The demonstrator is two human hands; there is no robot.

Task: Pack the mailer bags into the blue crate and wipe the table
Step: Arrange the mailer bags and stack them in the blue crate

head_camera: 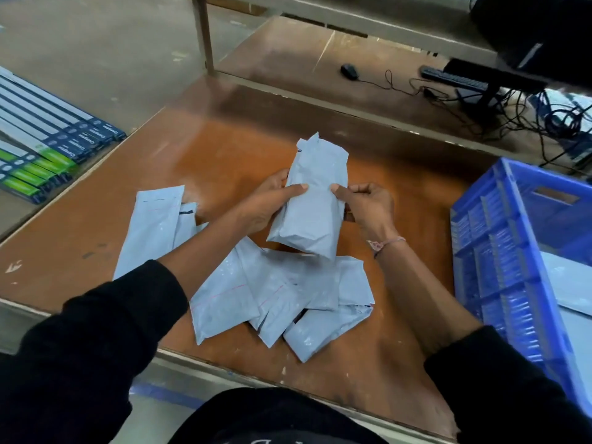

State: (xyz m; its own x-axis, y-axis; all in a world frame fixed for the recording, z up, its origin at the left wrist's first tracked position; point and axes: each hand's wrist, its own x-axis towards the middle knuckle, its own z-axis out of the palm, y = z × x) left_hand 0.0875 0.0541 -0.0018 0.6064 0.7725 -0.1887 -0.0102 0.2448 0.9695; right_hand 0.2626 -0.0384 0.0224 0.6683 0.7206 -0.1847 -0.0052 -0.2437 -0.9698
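Above the middle of the brown table (224,149) I hold one grey mailer bag (315,200) upright. My left hand (269,203) grips its left side and my right hand (368,203) grips its right side. Under it, a heap of several grey mailer bags (282,299) lies near the table's front edge. Another grey mailer bag (153,225) lies flat to the left, partly under my left arm. The blue crate (499,261) stands at the table's right edge, and a grey mailer bag (567,286) shows inside it.
Long boxed items (48,139) in blue, white and green are stacked off the table's left side. Behind my table, a second table carries a mouse (349,71), a keyboard (455,79), a monitor stand and tangled cables (544,120).
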